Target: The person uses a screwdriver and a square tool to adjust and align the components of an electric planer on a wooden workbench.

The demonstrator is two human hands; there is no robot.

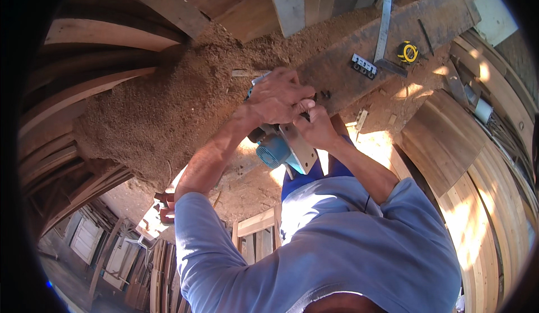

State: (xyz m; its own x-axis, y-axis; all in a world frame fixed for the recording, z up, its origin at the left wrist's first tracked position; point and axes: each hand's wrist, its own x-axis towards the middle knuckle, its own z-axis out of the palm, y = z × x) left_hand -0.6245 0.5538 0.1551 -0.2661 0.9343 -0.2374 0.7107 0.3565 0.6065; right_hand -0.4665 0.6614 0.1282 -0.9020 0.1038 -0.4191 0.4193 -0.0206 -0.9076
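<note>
A teal power tool [274,151] with a ribbed motor housing and a flat metal plate with holes [301,147] is held tilted in front of my body. My left hand [278,97] is wrapped over its far end. Close against it, my right hand [319,126] has its thumb and fingers pinched at a dark part; what they hold is hidden. Small dark pieces [325,94] lie on the thick plank [342,52] just beyond my fingers. Farther right on it are a metal square [384,26], a yellow-and-black tape measure [407,52], a black-and-white strip with round shapes [364,66] and a thin dark rod [426,35].
Sawdust [151,119] is heaped at the left and beyond the plank. Boards lean at the far side [236,7] and curve along the left [95,91]. More planks [463,212] are stacked at the right. A reddish object [165,207] sits near my left elbow.
</note>
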